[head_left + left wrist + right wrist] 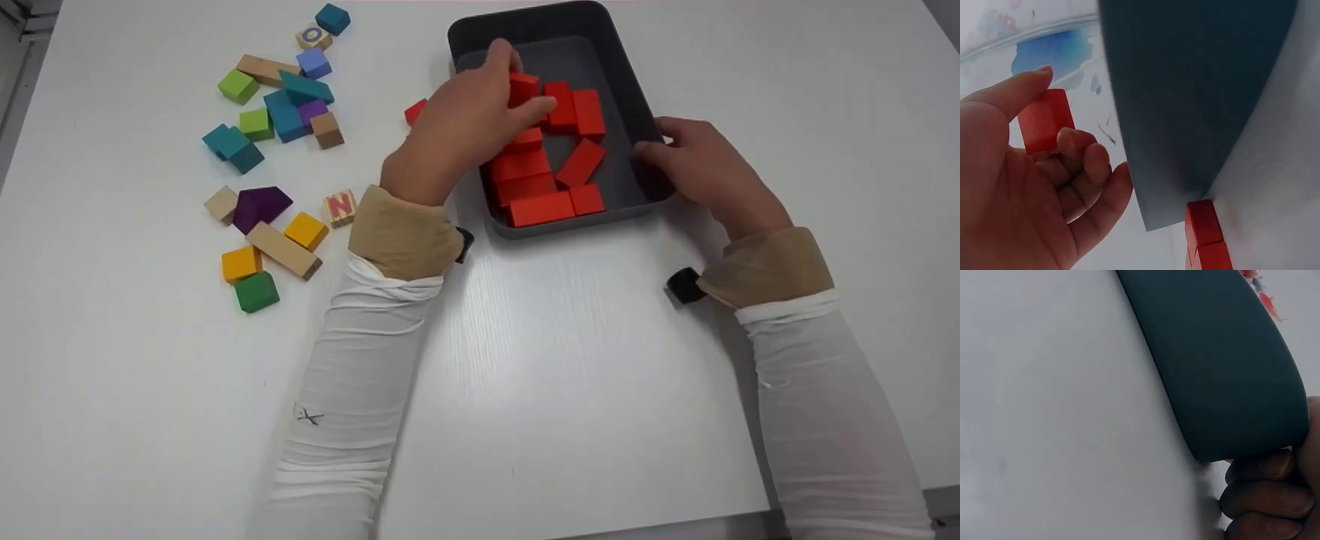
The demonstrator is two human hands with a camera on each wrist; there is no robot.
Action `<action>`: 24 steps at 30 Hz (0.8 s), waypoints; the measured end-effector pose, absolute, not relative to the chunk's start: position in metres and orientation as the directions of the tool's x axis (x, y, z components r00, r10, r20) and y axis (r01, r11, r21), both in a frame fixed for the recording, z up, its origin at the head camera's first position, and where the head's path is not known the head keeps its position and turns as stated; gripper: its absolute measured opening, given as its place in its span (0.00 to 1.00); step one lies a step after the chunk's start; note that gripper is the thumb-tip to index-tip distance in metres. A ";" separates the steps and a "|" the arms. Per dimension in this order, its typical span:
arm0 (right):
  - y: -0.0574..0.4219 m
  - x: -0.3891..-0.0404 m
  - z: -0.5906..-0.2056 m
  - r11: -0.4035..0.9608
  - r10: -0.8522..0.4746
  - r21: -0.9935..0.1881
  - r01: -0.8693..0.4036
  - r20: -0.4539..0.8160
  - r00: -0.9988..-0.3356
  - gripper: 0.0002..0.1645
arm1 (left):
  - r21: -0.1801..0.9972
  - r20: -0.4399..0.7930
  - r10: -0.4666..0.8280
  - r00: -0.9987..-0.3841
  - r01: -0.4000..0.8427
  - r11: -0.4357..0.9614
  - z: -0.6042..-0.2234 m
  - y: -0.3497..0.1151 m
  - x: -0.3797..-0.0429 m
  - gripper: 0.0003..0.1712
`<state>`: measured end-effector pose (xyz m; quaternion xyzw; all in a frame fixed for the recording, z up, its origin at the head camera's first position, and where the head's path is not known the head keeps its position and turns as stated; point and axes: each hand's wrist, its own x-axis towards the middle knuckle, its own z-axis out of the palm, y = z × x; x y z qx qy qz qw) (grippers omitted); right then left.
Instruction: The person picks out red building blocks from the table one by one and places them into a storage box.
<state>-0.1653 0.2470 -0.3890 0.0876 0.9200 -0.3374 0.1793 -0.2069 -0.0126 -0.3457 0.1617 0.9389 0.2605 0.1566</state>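
Note:
My left hand (469, 112) is over the left side of a dark grey tray (626, 82). In the left wrist view its thumb and curled fingers pinch a red block (1044, 121). Inside the tray lie several red blocks (541, 210), bunched toward the left and the near end. My right hand (716, 165) grips the tray's right side near the close corner, thumb over the rim. From the right wrist, its fingers (1266, 492) show curled below the tray's outer wall (1224, 371).
Left of the tray, a red block (414, 112) sits partly hidden by my left hand. Farther left are scattered coloured blocks, among them a purple one (259, 206), a long wooden one (283, 250), a green one (256, 292) and a letter block (340, 208). All rest on a white table (525, 390).

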 end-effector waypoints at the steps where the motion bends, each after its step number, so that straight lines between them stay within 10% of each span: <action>1: 0.248 -0.165 -0.389 0.757 0.040 -0.590 0.282 -0.388 -0.921 0.32 | 0.542 -0.217 0.396 -0.892 0.227 0.809 -0.346 -0.009 -0.206 0.35; 24: 0.246 -0.163 -0.388 0.753 0.053 -0.593 0.286 -0.378 -0.924 0.27 | 0.292 -0.125 0.603 -0.788 0.551 0.781 -0.359 0.051 -0.171 0.30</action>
